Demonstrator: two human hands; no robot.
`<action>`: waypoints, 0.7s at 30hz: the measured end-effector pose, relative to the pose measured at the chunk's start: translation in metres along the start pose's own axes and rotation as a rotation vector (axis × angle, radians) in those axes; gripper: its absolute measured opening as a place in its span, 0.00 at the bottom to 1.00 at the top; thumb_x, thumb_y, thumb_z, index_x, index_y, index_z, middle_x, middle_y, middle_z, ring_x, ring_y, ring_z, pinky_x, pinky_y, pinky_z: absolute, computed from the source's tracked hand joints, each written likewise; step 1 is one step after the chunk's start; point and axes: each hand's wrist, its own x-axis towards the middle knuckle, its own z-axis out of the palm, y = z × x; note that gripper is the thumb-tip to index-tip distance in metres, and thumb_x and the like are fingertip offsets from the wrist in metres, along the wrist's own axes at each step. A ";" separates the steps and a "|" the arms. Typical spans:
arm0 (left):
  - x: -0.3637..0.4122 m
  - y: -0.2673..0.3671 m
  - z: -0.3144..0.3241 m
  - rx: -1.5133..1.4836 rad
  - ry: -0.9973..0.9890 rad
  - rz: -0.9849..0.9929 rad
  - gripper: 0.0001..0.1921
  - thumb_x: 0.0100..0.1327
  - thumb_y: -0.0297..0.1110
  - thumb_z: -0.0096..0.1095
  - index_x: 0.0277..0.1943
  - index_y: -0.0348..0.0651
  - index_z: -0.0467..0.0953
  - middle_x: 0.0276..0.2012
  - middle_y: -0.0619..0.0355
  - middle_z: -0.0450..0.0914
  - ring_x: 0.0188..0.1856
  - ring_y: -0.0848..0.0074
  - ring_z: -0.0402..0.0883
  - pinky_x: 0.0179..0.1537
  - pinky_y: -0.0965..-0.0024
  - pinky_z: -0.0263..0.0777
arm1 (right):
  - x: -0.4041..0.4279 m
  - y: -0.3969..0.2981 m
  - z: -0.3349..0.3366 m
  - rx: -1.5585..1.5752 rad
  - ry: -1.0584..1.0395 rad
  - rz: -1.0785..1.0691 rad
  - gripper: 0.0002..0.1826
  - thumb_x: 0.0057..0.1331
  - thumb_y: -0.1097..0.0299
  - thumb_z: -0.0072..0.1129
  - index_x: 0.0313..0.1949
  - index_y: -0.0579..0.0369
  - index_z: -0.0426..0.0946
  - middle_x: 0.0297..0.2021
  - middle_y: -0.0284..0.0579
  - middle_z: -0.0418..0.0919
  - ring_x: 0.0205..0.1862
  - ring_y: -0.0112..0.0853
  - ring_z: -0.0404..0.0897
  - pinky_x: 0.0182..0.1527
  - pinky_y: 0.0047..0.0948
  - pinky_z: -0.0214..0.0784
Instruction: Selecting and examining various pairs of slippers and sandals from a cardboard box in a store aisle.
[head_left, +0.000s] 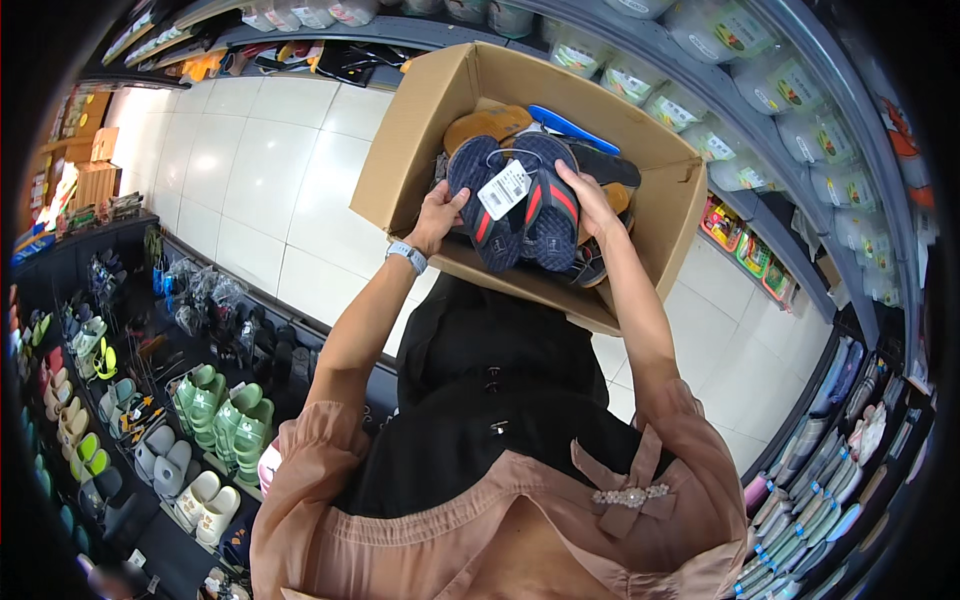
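Between my two hands is a pair of dark navy flip-flops (553, 225) with red and green striped straps, soles facing up. A white tag (504, 190) that bears writing hangs from a loop across them. My left hand (441, 214), with a watch (407, 256) on the wrist, grips the edge of the left one. At the right one's edge is my right hand (589, 199), thumb on top. The pair lies over an open cardboard box (420, 135) that holds more footwear, including a tan sandal (486, 126) and a blue-edged one (576, 129).
Shelves with plastic tubs (772, 90) curve along the top and right. At the lower left, racks carry green slippers (241, 424), cream slippers (208, 506) and more footwear. Packaged textiles (806, 517) fill a rack at the lower right. White floor tiles (270, 165) run between the shelves.
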 end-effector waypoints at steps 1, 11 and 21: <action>0.006 -0.003 0.002 0.005 -0.008 -0.005 0.10 0.68 0.39 0.56 0.48 0.47 0.73 0.31 0.68 0.75 0.31 0.85 0.72 0.32 0.79 0.70 | 0.007 0.004 -0.005 0.007 0.008 0.001 0.30 0.60 0.50 0.63 0.51 0.64 0.73 0.44 0.49 0.79 0.43 0.32 0.79 0.47 0.29 0.73; 0.057 -0.020 0.032 0.086 -0.057 -0.257 0.12 0.67 0.39 0.56 0.51 0.46 0.73 0.38 0.63 0.79 0.35 0.80 0.79 0.36 0.73 0.75 | 0.023 0.063 -0.043 -0.637 0.842 -0.701 0.15 0.58 0.67 0.62 0.44 0.58 0.77 0.36 0.45 0.79 0.41 0.35 0.78 0.47 0.29 0.68; 0.086 -0.041 0.060 0.190 -0.104 -0.319 0.18 0.68 0.41 0.54 0.55 0.41 0.69 0.46 0.59 0.76 0.38 0.77 0.77 0.38 0.70 0.76 | 0.013 0.106 -0.044 -1.031 0.862 -0.524 0.30 0.53 0.59 0.65 0.52 0.62 0.70 0.46 0.54 0.76 0.51 0.48 0.74 0.56 0.39 0.64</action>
